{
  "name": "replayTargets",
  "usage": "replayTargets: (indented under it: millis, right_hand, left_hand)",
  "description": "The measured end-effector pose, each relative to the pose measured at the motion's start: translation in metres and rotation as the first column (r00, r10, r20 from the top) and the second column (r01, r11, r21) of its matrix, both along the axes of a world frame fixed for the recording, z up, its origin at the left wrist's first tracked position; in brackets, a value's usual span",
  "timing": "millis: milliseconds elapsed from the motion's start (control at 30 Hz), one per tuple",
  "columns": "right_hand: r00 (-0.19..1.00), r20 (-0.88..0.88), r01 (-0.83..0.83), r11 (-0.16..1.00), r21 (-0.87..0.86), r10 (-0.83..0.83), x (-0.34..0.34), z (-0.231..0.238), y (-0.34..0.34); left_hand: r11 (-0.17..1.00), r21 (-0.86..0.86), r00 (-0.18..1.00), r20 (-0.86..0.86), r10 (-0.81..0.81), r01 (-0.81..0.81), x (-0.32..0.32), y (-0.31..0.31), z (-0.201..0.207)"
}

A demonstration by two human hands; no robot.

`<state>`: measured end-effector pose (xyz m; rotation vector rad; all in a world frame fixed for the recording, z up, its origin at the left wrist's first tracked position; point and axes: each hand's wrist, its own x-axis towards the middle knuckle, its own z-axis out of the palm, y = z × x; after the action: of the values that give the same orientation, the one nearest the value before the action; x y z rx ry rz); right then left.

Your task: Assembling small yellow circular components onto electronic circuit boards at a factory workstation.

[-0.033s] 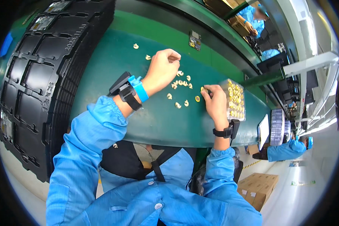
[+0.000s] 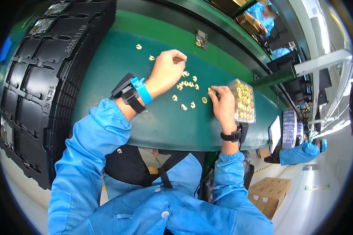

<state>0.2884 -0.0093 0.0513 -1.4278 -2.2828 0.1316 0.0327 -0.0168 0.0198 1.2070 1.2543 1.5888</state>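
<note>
A green surface [image 2: 157,125] crossed the frame's middle, with stacked black trays [image 2: 35,84] at far left. The left hand [image 2: 168,72], upper centre, was loosely curled; whether it held anything could not be told. The right hand [image 2: 223,105], right of centre, was pinched, beside a clear box [image 2: 245,120]. Cream curved pieces [image 2: 186,84] lay mostly between them. The right fingertips held a small yellow piece; a yellow oval piece [image 2: 204,100] lay just below.
</note>
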Motion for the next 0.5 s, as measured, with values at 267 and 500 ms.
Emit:
replayTargets:
  millis: [267,500]
  right_hand:
    - [0.846,-0.526,-0.314,0.879,-0.358,0.088,-0.019,0.004,0.020]
    - [0.773,-0.264,-0.533,0.816,0.222,0.577,-0.081,0.036,0.040]
  left_hand:
    - [0.976,-0.008,0.967,-0.130,-0.217,0.218,0.001,-0.003,-0.002]
    - [0.958,-0.105,0.951,0.191,-0.244,0.267,-0.003,-0.014,0.020]
